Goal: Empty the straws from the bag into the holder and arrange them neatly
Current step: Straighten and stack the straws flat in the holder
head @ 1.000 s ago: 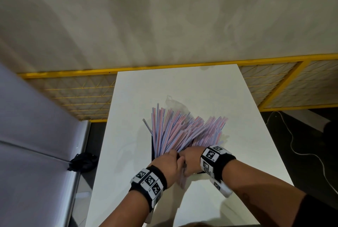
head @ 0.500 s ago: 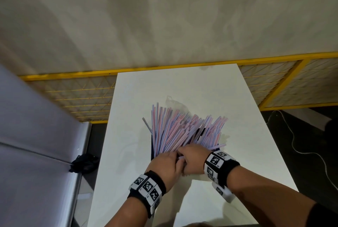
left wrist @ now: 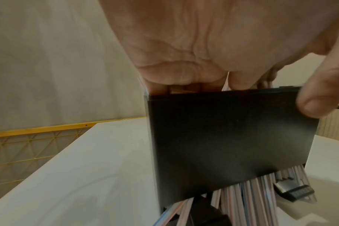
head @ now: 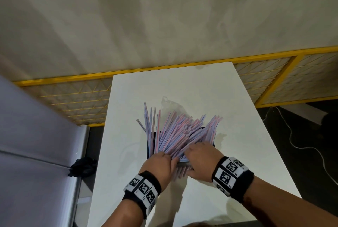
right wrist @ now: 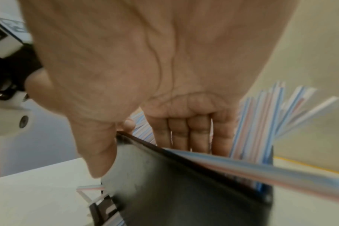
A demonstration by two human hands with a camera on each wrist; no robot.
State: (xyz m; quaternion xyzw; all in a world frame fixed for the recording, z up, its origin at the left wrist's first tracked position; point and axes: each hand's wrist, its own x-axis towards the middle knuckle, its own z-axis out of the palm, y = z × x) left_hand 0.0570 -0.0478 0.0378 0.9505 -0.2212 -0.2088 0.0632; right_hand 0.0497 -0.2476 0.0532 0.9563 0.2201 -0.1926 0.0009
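A black box holder [head: 148, 146] stands mid-table, packed with pink, blue and white striped straws [head: 175, 131] that fan out away from me. My left hand [head: 161, 162] is at its near left corner. In the left wrist view its fingers [left wrist: 184, 76] dip inside the holder [left wrist: 232, 145] while the thumb presses the outer wall. My right hand [head: 199, 155] lies over the straws at the near right. Its fingers [right wrist: 190, 130] reach straight down among the straws [right wrist: 261, 122], thumb along the holder [right wrist: 184, 191] wall. A crumpled clear bag [head: 170, 104] lies behind the straws.
Some straw ends [head: 180, 171] poke out at the holder's foot, under my hands. The white table [head: 247, 135] runs to a yellow mesh fence [head: 73, 98] at the far end. A white cable [head: 301, 146] trails on the dark floor to the right.
My right hand has reached forward onto the straws and its wrist has slid right. The left hand stays at the near left corner. The straw fan has shifted slightly.
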